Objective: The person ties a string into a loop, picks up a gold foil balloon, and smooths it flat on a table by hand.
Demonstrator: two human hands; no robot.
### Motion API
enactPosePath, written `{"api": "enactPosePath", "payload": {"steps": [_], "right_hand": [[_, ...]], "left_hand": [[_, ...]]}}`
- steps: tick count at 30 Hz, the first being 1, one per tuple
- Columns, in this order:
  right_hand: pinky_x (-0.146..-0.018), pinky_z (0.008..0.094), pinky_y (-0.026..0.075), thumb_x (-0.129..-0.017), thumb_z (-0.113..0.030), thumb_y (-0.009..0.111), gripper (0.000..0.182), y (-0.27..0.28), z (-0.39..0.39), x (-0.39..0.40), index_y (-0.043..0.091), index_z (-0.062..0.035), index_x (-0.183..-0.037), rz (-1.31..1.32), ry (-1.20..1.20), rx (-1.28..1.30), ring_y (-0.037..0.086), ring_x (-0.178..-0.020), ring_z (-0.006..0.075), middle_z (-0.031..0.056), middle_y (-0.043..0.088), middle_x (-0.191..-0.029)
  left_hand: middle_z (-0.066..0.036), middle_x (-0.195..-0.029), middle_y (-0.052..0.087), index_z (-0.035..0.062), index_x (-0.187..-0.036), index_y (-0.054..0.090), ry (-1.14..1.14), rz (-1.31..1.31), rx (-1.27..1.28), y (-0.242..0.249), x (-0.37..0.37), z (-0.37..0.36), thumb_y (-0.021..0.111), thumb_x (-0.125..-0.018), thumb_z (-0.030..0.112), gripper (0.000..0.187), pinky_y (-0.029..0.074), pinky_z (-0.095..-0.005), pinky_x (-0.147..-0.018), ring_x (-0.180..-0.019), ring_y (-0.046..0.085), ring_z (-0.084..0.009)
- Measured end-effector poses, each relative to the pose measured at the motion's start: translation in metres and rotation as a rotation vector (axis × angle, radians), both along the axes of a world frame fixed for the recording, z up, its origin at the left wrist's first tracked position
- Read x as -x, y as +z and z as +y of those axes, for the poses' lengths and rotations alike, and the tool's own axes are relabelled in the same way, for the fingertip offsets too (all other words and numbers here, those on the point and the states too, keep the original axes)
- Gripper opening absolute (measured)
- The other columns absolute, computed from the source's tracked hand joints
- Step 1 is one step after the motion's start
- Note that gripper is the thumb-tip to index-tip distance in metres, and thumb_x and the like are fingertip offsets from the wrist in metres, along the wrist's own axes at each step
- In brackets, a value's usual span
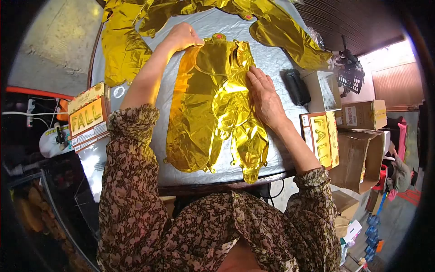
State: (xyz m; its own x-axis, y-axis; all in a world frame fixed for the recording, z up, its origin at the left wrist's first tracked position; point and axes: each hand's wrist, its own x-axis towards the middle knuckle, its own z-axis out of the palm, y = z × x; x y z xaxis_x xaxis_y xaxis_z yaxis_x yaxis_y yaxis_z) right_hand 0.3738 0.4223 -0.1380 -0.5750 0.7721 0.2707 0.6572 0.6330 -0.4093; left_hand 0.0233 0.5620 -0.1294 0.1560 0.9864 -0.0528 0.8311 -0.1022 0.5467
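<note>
Gold foil balloons (195, 109), flat and partly overlapping, lie on the silver-covered table in front of me. My left hand (183, 37) is at their upper left corner, its thumb and fingers pinched on the foil edge. Flat along the right edge of the foil rests my right hand (267, 97), with its fingers stretched out and nothing gripped. A small tab with a red mark (218, 37) sticks up at the top of the foil, between the two hands.
More gold foil (124, 50) lies along the table's far side. FALL packages (88, 117) stand left and right (321, 140). A black object (295, 87) sits beside a white box (322, 90). Cardboard boxes (358, 158) and another person (401, 174) are at the right.
</note>
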Motion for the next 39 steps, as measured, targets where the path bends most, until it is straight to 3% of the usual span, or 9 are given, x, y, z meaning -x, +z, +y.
{"api": "enactPosePath", "payload": {"steps": [3,5,13,18,20,24,29,30,39], "right_hand": [[-0.122,0.0497,0.027,-0.094,-0.001,0.054,0.053,-0.001,0.0,0.0,0.044,-0.0002,-0.147,0.015,0.005,0.004,0.039,-0.145,0.039,0.0204,0.042,-0.156],[-0.122,0.0502,0.027,-0.094,0.0,0.054,0.055,0.002,0.0,0.0,0.044,-0.0004,-0.147,0.014,0.005,0.021,0.038,-0.145,0.0389,0.0202,0.041,-0.156],[-0.122,0.0493,0.026,-0.091,0.002,0.055,0.058,0.001,-0.004,0.004,0.043,-0.0015,-0.148,-0.003,-0.006,0.002,0.037,-0.147,0.0382,0.0203,0.041,-0.156],[-0.122,0.0493,0.027,-0.096,0.0,0.052,0.052,0.005,-0.006,0.006,0.045,-0.0023,-0.147,0.005,-0.003,0.004,0.037,-0.147,0.0376,0.0188,0.042,-0.156],[-0.122,0.0492,0.027,-0.097,-0.001,0.052,0.05,0.008,-0.006,0.008,0.045,-0.0025,-0.147,0.012,-0.005,0.006,0.037,-0.147,0.0374,0.0185,0.043,-0.156],[-0.122,0.0488,0.027,-0.1,-0.005,0.053,0.046,0.008,-0.005,0.008,0.048,-0.0028,-0.145,0.033,-0.007,0.025,0.037,-0.147,0.0373,0.0184,0.043,-0.156],[-0.121,0.0497,0.027,-0.101,-0.007,0.053,0.044,0.001,-0.004,0.008,0.049,-0.0033,-0.145,0.033,-0.006,0.004,0.038,-0.146,0.0377,0.0187,0.045,-0.154],[-0.121,0.0497,0.027,-0.101,-0.007,0.053,0.044,0.001,-0.005,0.009,0.049,-0.0033,-0.145,0.034,-0.002,0.004,0.038,-0.146,0.0377,0.0187,0.045,-0.154],[-0.122,0.0504,0.027,-0.1,-0.005,0.053,0.045,0.006,-0.005,0.009,0.048,-0.0035,-0.145,0.044,-0.005,0.027,0.038,-0.147,0.0376,0.0185,0.044,-0.154]], "left_hand": [[-0.008,-0.079,0.076,0.0003,-0.076,0.074,0.055,-0.007,0.033,-0.002,-0.001,-0.003,0.085,-0.08,0.027,0.029,0.053,-0.0326,-0.065,-0.07,0.068,-0.0147],[-0.012,-0.081,0.076,0.0077,-0.08,0.078,0.1,-0.123,0.04,-0.005,0.002,-0.006,0.09,-0.07,0.039,0.035,0.055,-0.0374,-0.073,-0.076,0.072,-0.0235],[-0.011,-0.081,0.075,0.0087,-0.081,0.078,0.16,-0.032,0.068,0.004,0.003,-0.01,0.087,-0.074,0.04,0.033,0.054,-0.037,-0.073,-0.076,0.071,-0.0239],[-0.012,-0.084,0.076,0.0118,-0.088,0.08,0.105,0.039,0.046,0.0,0.008,-0.007,0.084,-0.076,0.042,0.033,0.054,-0.038,-0.074,-0.078,0.071,-0.0275],[-0.006,-0.072,0.068,0.0045,-0.078,0.073,0.121,-0.064,0.013,-0.001,0.005,-0.009,0.08,-0.083,0.032,0.028,0.048,-0.0327,-0.065,-0.067,0.059,-0.0135],[-0.006,-0.077,0.072,0.0033,-0.083,0.076,0.085,0.026,0.036,0.01,0.002,-0.009,0.08,-0.083,0.033,0.03,0.049,-0.0322,-0.068,-0.072,0.061,-0.013],[-0.001,-0.084,0.073,0.0018,-0.092,0.078,0.183,-0.264,0.139,0.017,-0.005,-0.02,0.081,-0.083,0.037,0.036,0.049,-0.0312,-0.071,-0.076,0.061,-0.0111],[-0.002,-0.085,0.073,0.0029,-0.095,0.079,0.181,-0.218,0.147,0.014,-0.004,-0.017,0.082,-0.083,0.036,0.036,0.05,-0.0299,-0.073,-0.078,0.062,-0.0104],[0.0,-0.078,0.071,0.0032,-0.087,0.077,0.19,-0.226,0.01,-0.007,0.0,-0.012,0.08,-0.083,0.031,0.028,0.048,-0.0284,-0.066,-0.071,0.061,-0.0094]]}}
